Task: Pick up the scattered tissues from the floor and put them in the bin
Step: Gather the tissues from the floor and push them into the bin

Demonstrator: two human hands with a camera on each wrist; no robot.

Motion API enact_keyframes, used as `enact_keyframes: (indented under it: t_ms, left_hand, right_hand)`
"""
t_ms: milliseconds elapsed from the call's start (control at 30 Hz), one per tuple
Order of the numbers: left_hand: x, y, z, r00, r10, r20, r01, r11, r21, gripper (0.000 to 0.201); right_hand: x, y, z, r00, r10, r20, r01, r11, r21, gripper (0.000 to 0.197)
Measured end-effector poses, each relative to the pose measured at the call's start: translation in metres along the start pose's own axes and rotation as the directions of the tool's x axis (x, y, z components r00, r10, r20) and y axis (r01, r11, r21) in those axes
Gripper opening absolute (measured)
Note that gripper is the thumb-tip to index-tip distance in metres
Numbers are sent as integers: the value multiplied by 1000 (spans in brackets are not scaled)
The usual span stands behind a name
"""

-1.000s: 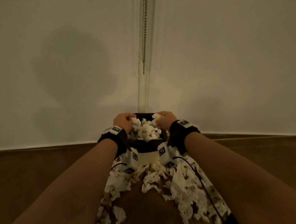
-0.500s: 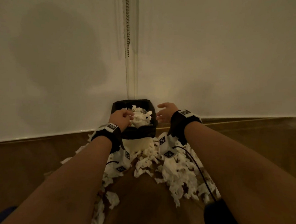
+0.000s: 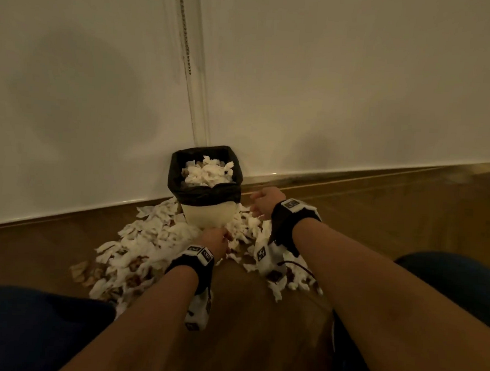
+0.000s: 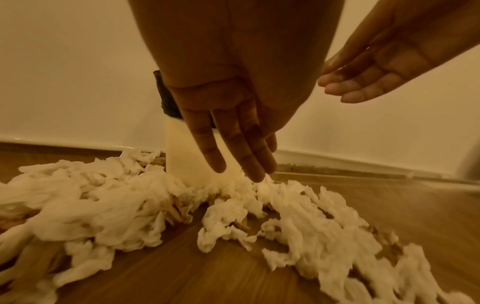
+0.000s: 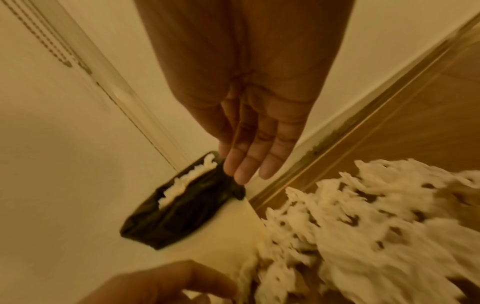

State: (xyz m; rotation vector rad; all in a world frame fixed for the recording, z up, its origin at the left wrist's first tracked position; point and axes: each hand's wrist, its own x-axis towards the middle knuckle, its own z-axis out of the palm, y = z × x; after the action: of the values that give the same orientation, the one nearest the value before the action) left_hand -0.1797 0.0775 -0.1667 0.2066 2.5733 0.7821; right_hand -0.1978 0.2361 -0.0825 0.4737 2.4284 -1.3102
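the left hand reaches down with straight fingers, empty, tips just above the torn tissues heaped on the floor at lower centre. the right hand hangs loose and empty beside the black-lined bin, mid-frame, already heaped with tissue.

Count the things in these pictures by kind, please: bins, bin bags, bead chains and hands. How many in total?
Bin: 1
Bin bag: 1
Bead chain: 1
Hands: 2, left hand and right hand, both holding nothing
Total: 5
Tissue scraps on the floor are too many to count.
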Motion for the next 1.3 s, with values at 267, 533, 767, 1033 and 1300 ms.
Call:
enact_keyframes:
  t_ms: [267,533,767,1033,1300]
  left_hand:
    - [15,-39,29,999,-21,29,8,923,386,29]
    - [59,-58,56,984,-117,134,15,805,592,24]
    - [92,-75,79,993,-58,102,4,884,467,65]
    - [86,-93,111,997,5,81,-44,875,482,58]
    - [67,-113,114,991,-94,94,69,967,244,61]
  right_hand:
    - [0,72,38,995,71,-72,-80,988,-131,33]
    - [22,115,97,991,83,106,-56,970,-234,30]
    - [40,136,119,985,65,158,-22,966,-258,32]
    - [47,169,113,989,107,103,-74,958,-279,33]
    - [40,177,127,995,73,75,-45,945,-325,33]
